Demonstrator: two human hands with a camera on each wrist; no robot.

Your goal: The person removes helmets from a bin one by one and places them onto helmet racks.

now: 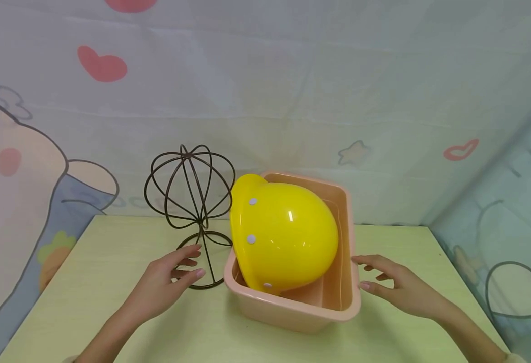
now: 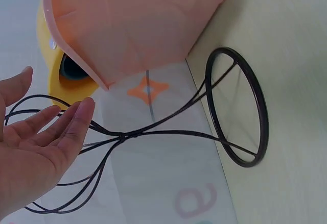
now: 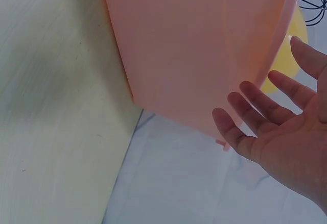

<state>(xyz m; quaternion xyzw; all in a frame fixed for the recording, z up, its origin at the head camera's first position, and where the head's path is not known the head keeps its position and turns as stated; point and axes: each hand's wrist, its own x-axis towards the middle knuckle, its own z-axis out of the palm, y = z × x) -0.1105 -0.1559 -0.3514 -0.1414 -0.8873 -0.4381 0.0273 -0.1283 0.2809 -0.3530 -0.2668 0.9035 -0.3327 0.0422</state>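
A yellow hard hat (image 1: 288, 232) lies tilted on its side in a pink plastic bin (image 1: 283, 307), its brim leaning over the bin's left rim. To the left stands a dark wire stand (image 1: 203, 222) with a globe-shaped top and a ring base (image 2: 263, 112). My left hand (image 1: 165, 282) is in front of the stand, fingers relaxed and holding nothing. At the bin's right side is my right hand (image 1: 399, 287), its fingertips right by the rim, palm toward the bin wall (image 3: 179, 45) with fingers loosely spread.
The bin and the stand are on a pale wooden table (image 1: 124, 252). Behind it hangs a light cloth backdrop (image 1: 265, 91) printed with hearts, a star and a cartoon animal. Another printed cloth (image 1: 510, 217) hangs along the right side.
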